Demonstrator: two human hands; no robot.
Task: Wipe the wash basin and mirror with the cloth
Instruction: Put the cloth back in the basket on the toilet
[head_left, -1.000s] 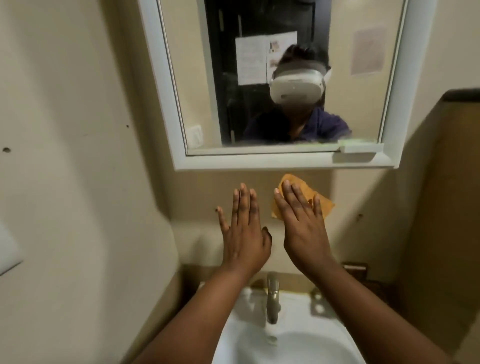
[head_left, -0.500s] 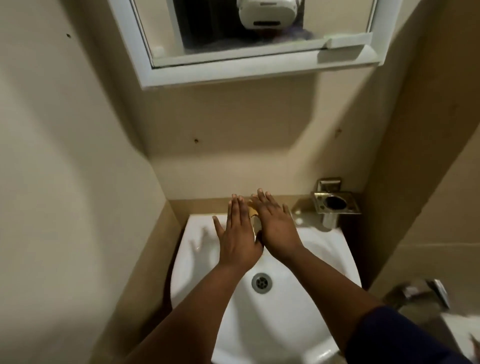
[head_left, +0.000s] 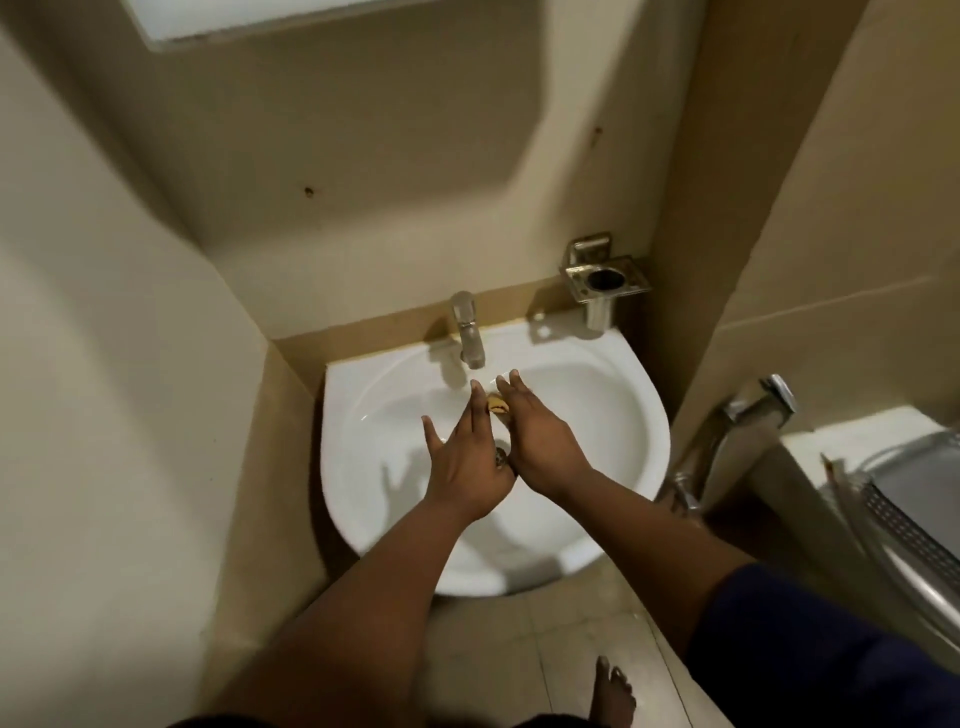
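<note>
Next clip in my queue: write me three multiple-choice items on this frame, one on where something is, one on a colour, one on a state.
1. Where is the steel holder?
A. on the wall right of the tap
B. inside the basin
C. on the floor

2. What colour is the cloth showing between the hands?
A. blue
B. orange-yellow
C. black

3. How are the left hand and right hand placed?
A. resting on the mirror
B. hanging at the person's sides
C. close together over the wash basin, fingers extended

Answers: 1 A, it is mounted beside the tap, above the basin's rim. 2 B, a small orange-yellow patch peeks out between the fingers. 3 C, both hands meet above the drain, below the spout.
</note>
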